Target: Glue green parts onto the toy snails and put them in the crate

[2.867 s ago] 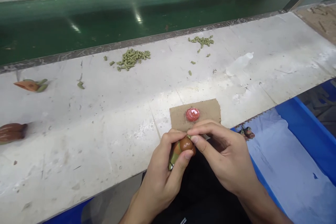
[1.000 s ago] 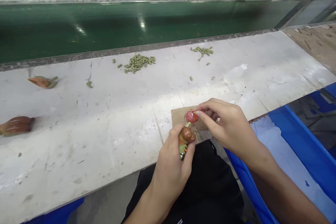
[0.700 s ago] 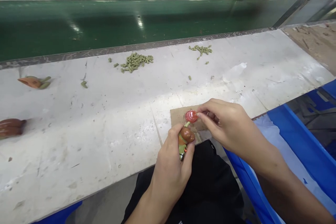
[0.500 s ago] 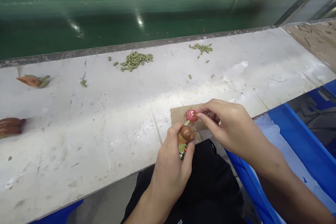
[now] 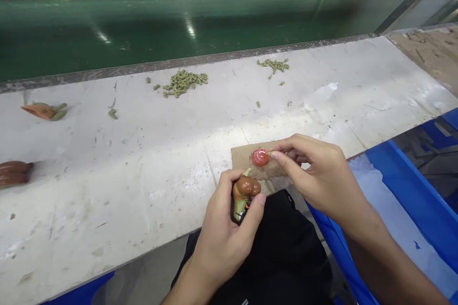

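Note:
My left hand (image 5: pixel 229 219) is wrapped round a small glossy figurine (image 5: pixel 246 186) with a brown rounded top, a green body and a short pale-green peg sticking up from it. My right hand (image 5: pixel 307 167) pinches a small green peg (image 5: pixel 269 153), mostly hidden by the thumb and forefinger. Its tip is at the edge of a shiny red blob (image 5: pixel 260 157), which sits on a piece of brown cardboard (image 5: pixel 240 155) at the table's front edge. The figurine is just in front of the cardboard, apart from the red blob.
Loose green pegs lie in a larger pile (image 5: pixel 184 82) and a smaller one (image 5: pixel 275 65). Brown figurine parts (image 5: pixel 14 174) and an orange-brown hollow piece (image 5: pixel 41 110) are at left. A green conveyor belt (image 5: pixel 143 28) runs behind; a blue bin (image 5: pixel 404 190) stands at right.
My left hand has shifted slightly left with the figurine, away from the red blob, and its grip has turned a little. My right hand has moved slightly right, staying at the blob.

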### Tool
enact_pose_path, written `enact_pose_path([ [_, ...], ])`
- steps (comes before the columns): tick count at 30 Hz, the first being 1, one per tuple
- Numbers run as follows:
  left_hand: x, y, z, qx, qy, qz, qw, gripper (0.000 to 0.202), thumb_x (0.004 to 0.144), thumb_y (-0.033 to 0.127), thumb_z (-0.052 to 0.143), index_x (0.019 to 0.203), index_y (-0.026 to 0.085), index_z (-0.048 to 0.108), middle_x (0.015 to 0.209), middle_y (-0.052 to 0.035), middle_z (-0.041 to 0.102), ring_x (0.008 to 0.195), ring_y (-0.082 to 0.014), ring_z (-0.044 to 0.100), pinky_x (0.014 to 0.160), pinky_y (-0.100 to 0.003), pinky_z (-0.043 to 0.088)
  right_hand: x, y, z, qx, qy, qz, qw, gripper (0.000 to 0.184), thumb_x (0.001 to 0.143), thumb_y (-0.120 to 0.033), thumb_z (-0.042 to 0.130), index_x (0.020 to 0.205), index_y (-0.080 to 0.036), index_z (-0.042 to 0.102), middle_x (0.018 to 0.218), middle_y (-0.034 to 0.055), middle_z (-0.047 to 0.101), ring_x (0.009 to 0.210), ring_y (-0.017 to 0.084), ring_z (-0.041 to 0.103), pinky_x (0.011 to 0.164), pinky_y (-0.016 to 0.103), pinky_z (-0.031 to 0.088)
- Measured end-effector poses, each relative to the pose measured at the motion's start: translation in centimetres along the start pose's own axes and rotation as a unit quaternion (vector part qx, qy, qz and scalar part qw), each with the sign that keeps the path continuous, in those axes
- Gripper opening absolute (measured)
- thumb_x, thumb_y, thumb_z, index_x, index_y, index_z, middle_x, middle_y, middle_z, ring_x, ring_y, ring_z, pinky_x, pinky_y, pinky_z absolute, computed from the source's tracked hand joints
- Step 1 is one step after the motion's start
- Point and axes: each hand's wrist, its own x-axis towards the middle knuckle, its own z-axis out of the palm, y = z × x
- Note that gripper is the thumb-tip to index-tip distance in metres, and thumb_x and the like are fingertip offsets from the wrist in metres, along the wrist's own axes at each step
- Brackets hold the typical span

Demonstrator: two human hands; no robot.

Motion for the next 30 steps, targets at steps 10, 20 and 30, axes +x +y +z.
enact_pose_path([
  [10,0.4,0.0,-1.8,-0.181,-0.031,-0.032,0.982,0.018,0.107,0.022,0.086,0.120,0.034,0.081,0.110,0.0031,0.080,0.103,-0.0136,0.079,0.093,-0.019,0.064,-3.5,-0.7,2.4,0.290,-0.009,0.151,0.945,0.005,0.108,-0.030,0.085,0.107,-0.028,0.090,0.114,0.0028,0.093,0.106,0.021,0.091,0.093,0.027,0.076],
  [20,0.4,0.2,-1.7,-0.203,-0.033,-0.035,0.978,0.024,0.102,0.013,0.088,0.115,0.032,0.084,0.111,0.0026,0.082,0.104,-0.0137,0.082,0.093,-0.018,0.066,-3.6,-0.2,3.0,0.324,-0.012,0.147,0.934,0.006,0.106,-0.022,0.085,0.107,-0.025,0.090,0.118,0.0057,0.093,0.106,0.023,0.092,0.093,0.031,0.078],
  [30,0.6,0.2,-1.7,-0.195,-0.046,-0.039,0.979,0.021,0.101,0.015,0.089,0.113,0.031,0.083,0.106,0.0018,0.081,0.096,-0.0140,0.077,0.087,-0.021,0.063,-3.7,-0.2,3.0,0.291,-0.015,0.144,0.946,0.007,0.107,-0.022,0.085,0.107,-0.028,0.090,0.113,0.0013,0.093,0.106,0.020,0.091,0.092,0.026,0.076],
])
